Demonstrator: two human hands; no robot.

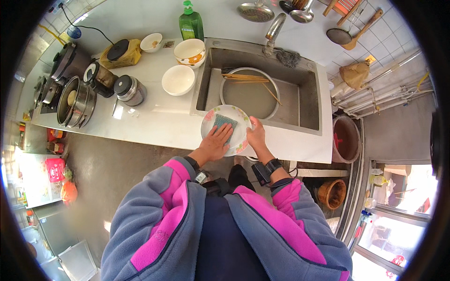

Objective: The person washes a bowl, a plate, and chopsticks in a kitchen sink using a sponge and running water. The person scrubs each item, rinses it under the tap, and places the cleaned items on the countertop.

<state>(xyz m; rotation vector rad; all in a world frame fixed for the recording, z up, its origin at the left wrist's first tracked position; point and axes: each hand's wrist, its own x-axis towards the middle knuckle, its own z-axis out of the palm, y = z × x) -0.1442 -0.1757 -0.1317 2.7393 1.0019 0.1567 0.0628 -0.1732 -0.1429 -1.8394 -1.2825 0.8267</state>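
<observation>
A white plate (240,122) with pink flowers and green leaves round its rim is held in front of me, at the counter's front edge. My right hand (256,135) grips its right rim. On the plate's face lies a folded blue-green dishcloth (225,122). My left hand (215,144) holds the cloth down against the plate, fingers laid across it. Just beyond, in the steel sink (307,100), sits a round metal basin (248,99) of cloudy water. Several wooden chopsticks (246,77) rest across the basin's far rim, and one slants into it.
Left of the sink stand a white bowl (178,80), a patterned bowl (190,53) and a green pump bottle (191,23). A dark-lidded jar (130,90) and steel pots (76,104) are farther left. The faucet (275,30) rises behind the sink, with a scouring pad (288,58) beside it.
</observation>
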